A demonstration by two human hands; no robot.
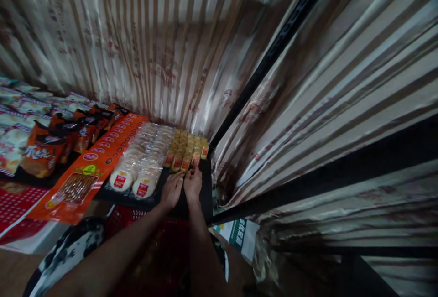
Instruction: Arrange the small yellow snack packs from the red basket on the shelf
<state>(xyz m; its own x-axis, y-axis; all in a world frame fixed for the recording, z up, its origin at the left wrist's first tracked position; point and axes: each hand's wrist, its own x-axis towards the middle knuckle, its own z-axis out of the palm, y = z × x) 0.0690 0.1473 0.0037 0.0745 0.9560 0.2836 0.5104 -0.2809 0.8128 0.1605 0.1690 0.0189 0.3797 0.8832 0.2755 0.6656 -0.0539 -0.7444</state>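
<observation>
Hanging behind the round white packs (145,158) is a pleated curtain (164,50); beneath them lies the black tabletop (205,180). Orange strips (102,144) lie left of them, rows of yellow packets (186,151) just right. Right of the white packs' front, the left hand (173,190) and right hand (192,183) reach the yellow rows' near ends; whether either grasps one, I cannot tell.
</observation>
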